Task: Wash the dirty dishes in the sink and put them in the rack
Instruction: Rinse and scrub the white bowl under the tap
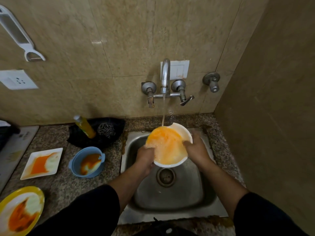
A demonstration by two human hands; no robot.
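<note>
Fingers [150,147] of both hands pinch the white plate [180,133] at nine and three o'clock; tilt it so the tap stream [163,113] sweeps off the orange residue.

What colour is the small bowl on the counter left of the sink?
Blue, smeared orange-brown inside; seen in the head view.
</note>
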